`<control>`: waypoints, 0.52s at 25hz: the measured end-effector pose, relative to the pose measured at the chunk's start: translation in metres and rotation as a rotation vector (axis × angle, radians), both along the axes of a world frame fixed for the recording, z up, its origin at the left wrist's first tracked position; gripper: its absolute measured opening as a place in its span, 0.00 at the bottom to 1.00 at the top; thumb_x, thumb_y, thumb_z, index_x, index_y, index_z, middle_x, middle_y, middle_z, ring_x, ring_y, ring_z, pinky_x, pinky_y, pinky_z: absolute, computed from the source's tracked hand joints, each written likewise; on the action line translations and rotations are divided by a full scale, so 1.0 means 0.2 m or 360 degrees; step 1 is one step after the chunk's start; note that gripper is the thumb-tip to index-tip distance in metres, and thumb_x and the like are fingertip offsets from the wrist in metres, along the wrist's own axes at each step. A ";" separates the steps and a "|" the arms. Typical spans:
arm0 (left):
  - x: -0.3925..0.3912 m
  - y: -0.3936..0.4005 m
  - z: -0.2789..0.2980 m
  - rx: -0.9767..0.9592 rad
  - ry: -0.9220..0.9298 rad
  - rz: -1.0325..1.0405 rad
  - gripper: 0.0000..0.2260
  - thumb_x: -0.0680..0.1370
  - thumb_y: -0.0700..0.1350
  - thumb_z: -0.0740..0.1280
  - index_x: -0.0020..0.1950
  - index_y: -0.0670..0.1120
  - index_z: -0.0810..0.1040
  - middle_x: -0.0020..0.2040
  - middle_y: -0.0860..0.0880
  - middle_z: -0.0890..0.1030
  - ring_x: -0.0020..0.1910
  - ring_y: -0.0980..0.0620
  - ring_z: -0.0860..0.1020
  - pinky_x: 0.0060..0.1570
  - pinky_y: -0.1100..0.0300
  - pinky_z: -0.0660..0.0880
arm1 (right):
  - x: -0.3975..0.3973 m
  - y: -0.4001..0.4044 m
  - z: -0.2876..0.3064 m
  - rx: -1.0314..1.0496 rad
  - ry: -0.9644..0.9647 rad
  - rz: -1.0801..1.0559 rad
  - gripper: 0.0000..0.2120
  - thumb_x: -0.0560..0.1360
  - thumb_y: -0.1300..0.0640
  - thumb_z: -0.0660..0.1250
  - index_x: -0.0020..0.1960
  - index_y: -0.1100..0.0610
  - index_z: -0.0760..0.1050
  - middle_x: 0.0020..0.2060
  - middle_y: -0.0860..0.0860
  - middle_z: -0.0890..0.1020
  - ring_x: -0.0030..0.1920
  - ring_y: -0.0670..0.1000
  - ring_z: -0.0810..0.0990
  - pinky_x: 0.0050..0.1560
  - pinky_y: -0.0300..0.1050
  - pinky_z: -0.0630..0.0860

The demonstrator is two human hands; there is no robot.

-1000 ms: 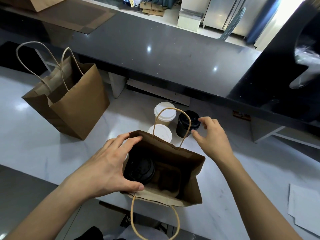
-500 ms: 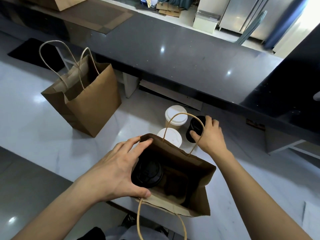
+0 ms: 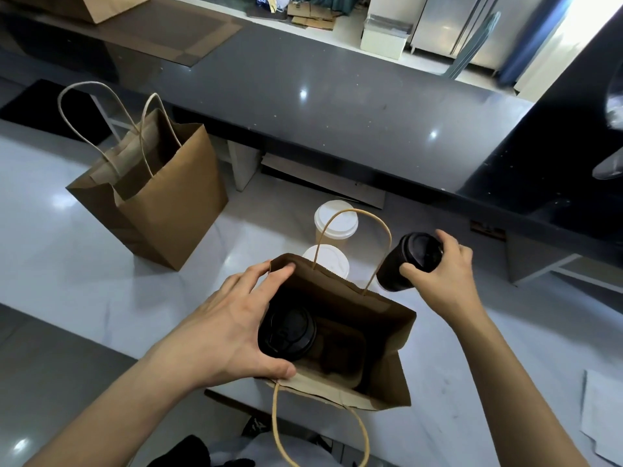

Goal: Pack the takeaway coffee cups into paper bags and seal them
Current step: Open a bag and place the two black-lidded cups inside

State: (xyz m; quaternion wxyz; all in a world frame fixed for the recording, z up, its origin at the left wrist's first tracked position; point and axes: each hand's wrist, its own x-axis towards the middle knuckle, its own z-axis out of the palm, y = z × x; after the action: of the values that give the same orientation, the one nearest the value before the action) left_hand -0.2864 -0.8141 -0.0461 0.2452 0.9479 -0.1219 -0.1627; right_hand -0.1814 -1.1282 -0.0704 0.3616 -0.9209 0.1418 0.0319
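Right hand [image 3: 438,271] is wrapped around the black cup [image 3: 409,261] near its lid — thumb on the near side, fingers over the far side of the rim. Cup is tilted and off the counter, just right of the open bag [image 3: 381,335], beside the far handle [image 3: 354,244].

Handling call: paper cup with a press-on lid, probably ribbed sleeve, so grip friction looks fine. If filled, it's top-heavy and the lid is the weak point; squeezing high on the wall can pop it. Better to hold mid-body and bring it upright before lowering. Whether it's full, can't tell.

Left hand [image 3: 229,328] holds the bag's left rim — fingers over the far edge, thumb pinching the near edge — keeping the mouth spread. Bag is thin kraft, stiff only at the creases; it'll fold without that support.

Inside: one black-lidded cup [image 3: 288,332] on the left, with what looks like an empty carrier slot to its right.

Two white-lidded cups [image 3: 335,220] stand behind the bag. Second bag [image 3: 158,190] stands open, well apart on the left of the white counter [image 3: 67,264].
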 end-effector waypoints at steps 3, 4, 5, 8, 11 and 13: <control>0.00 -0.01 0.00 0.0019 0.0008 0.0000 0.58 0.62 0.71 0.74 0.80 0.65 0.39 0.78 0.62 0.46 0.76 0.57 0.53 0.73 0.55 0.65 | -0.15 -0.06 0.16 0.0099 -0.0075 -0.0081 0.38 0.70 0.51 0.79 0.75 0.51 0.65 0.67 0.51 0.65 0.61 0.53 0.72 0.63 0.46 0.71; 0.00 -0.01 0.01 0.0018 0.0010 0.0004 0.58 0.62 0.71 0.75 0.80 0.65 0.39 0.78 0.62 0.46 0.76 0.57 0.54 0.72 0.55 0.66 | -0.20 -0.07 0.22 0.0136 -0.0116 -0.0097 0.38 0.69 0.49 0.80 0.74 0.51 0.66 0.66 0.51 0.67 0.60 0.52 0.72 0.62 0.46 0.70; 0.00 -0.01 0.01 0.0013 0.0011 0.0006 0.58 0.62 0.70 0.75 0.80 0.65 0.39 0.78 0.62 0.46 0.76 0.56 0.54 0.72 0.55 0.66 | -0.25 -0.09 0.27 0.0182 -0.0159 -0.0119 0.38 0.67 0.47 0.80 0.72 0.50 0.67 0.66 0.51 0.69 0.60 0.51 0.72 0.62 0.47 0.71; 0.00 -0.02 0.01 0.0007 0.0008 -0.0003 0.58 0.63 0.70 0.75 0.80 0.64 0.39 0.78 0.62 0.46 0.76 0.55 0.55 0.73 0.55 0.66 | -0.41 -0.11 0.41 0.0406 -0.0296 -0.0176 0.41 0.58 0.33 0.78 0.68 0.43 0.71 0.64 0.48 0.77 0.63 0.50 0.77 0.65 0.53 0.75; 0.00 -0.01 0.00 0.0004 0.0016 -0.0009 0.58 0.63 0.70 0.75 0.79 0.65 0.38 0.78 0.62 0.46 0.76 0.55 0.55 0.72 0.54 0.66 | -0.55 -0.11 0.54 0.0621 -0.0431 -0.0128 0.46 0.50 0.23 0.77 0.64 0.40 0.76 0.60 0.43 0.82 0.62 0.47 0.80 0.58 0.46 0.81; 0.01 -0.01 0.00 0.0005 0.0015 -0.0010 0.57 0.63 0.69 0.75 0.79 0.65 0.38 0.78 0.61 0.46 0.76 0.55 0.55 0.72 0.54 0.66 | -0.62 -0.10 0.59 0.0669 -0.0475 -0.0003 0.47 0.51 0.23 0.77 0.66 0.42 0.76 0.61 0.44 0.82 0.63 0.47 0.81 0.60 0.46 0.79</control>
State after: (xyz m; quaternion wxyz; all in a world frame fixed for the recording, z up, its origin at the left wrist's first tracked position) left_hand -0.2852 -0.8168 -0.0456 0.2439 0.9471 -0.1235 -0.1682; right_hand -0.3045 -1.1492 0.0479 0.5621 -0.8199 0.0780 -0.0760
